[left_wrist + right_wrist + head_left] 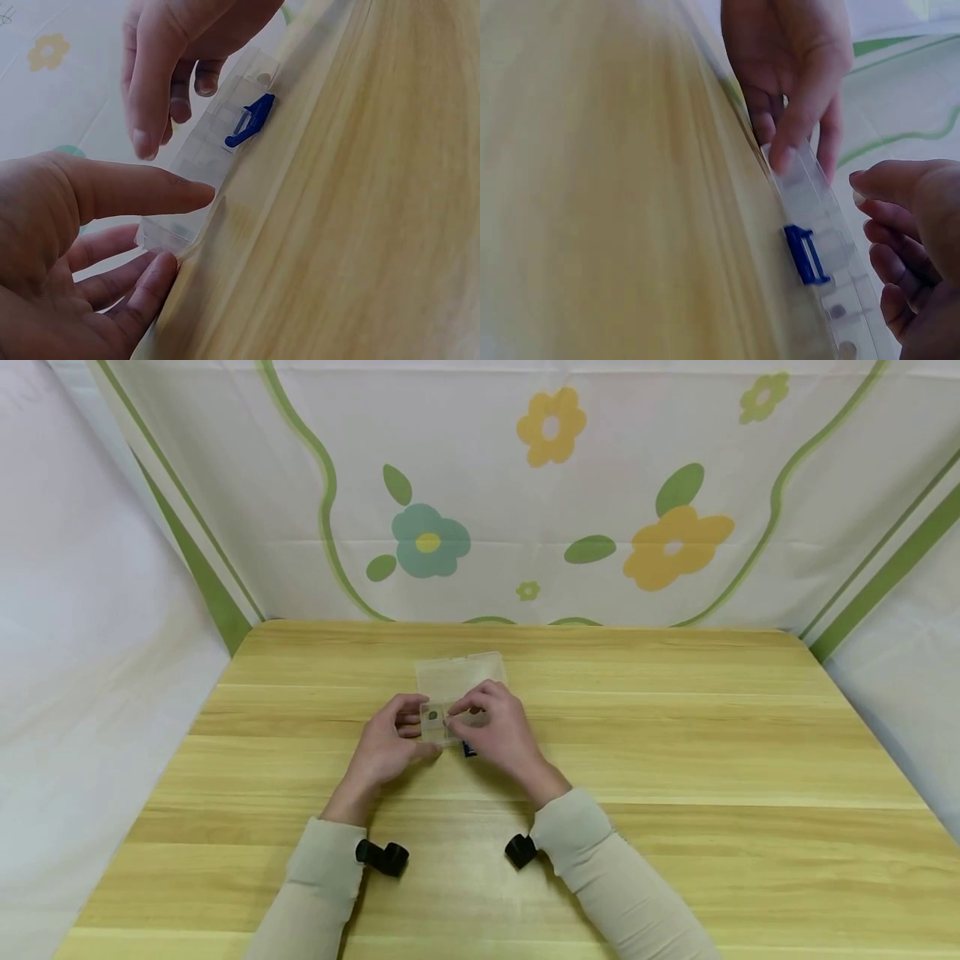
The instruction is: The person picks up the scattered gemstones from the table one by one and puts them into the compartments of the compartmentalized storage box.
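Observation:
A clear plastic compartment box lies on the table with its lid tilted back. My left hand grips its left end, thumb at the front side and fingers around the far side. A small dark green piece sits in the left compartment. Over the box, my right hand pinches a tiny whitish piece between thumb and forefinger; its kind cannot be told. A blue latch hangs off the box's front. Small round pieces show in compartments further right.
The box stands on a wooden table, left of its middle and towards the back. A white cloth with printed flowers hangs behind the far edge. Black wrist cameras are strapped at both sleeves.

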`<state>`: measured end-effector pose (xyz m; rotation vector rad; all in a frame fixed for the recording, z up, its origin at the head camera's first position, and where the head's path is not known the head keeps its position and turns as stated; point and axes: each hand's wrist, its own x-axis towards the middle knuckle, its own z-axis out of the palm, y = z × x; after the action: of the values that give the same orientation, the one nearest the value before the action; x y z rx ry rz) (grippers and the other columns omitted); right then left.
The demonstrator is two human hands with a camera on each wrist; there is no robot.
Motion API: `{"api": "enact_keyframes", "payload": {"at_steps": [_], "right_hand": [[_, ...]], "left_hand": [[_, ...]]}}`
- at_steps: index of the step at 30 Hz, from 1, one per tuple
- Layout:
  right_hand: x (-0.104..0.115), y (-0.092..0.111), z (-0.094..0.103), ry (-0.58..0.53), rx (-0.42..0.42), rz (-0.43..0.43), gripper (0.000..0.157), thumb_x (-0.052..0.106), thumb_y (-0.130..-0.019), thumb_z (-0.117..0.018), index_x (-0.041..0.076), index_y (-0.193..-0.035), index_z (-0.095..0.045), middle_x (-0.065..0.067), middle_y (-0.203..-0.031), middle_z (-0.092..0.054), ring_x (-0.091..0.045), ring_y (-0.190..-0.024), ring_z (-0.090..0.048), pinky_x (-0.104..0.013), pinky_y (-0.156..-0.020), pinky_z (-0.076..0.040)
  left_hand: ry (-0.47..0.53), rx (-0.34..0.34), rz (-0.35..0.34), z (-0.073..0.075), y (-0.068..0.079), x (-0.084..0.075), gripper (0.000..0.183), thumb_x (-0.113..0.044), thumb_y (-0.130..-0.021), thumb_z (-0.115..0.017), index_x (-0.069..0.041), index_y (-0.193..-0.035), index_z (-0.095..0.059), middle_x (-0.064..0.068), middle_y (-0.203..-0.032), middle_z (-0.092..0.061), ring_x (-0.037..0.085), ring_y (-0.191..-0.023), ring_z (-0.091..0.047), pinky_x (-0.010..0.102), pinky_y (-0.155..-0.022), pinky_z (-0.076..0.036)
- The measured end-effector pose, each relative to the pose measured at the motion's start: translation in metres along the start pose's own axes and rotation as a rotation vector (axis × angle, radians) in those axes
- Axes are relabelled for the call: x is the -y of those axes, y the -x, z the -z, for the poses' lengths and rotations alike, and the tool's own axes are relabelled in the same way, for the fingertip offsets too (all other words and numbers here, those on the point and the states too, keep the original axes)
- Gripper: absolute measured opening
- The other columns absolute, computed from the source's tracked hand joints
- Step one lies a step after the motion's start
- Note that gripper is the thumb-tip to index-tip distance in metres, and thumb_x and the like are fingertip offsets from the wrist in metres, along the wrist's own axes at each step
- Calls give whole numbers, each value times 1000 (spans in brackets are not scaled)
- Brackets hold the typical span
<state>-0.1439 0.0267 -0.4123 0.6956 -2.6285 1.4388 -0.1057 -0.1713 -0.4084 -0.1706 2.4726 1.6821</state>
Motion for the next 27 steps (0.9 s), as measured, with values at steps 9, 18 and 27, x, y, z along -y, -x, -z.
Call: {"api": "enact_keyframes", "payload": {"at_steps": [9,18,27], "right_hand": [[2,0,-9,56,31,44,5,15,-92,-86,13,-96,-83,-2,-103,-71,-21,-98,-63,-33,-85,-55],[5,2,-12,91,42,61,6,16,-91,-87,14,-95,-83,-1,-102,-70,-20,-98,-64,-34,-87,-54],[4,3,-13,127,42,65,8,19,-91,-88,15,-95,-83,0,-102,-71,-20,-97,-64,-36,-87,-53]], "left_hand": [[-10,6,-1,-1,-2,2,75,0,-85,-85,-10,-153,-54,22,-148,-57,41,-134,-62,52,-116,-52],[-19,1,-7,0,-1,3,74,-1,-85,-86,-10,-152,-55,22,-149,-58,42,-134,-63,53,-115,-52],[-11,3,-10,-1,-2,3,74,1,-85,-86,-9,-152,-55,22,-147,-59,41,-132,-64,51,-115,-53]]}}
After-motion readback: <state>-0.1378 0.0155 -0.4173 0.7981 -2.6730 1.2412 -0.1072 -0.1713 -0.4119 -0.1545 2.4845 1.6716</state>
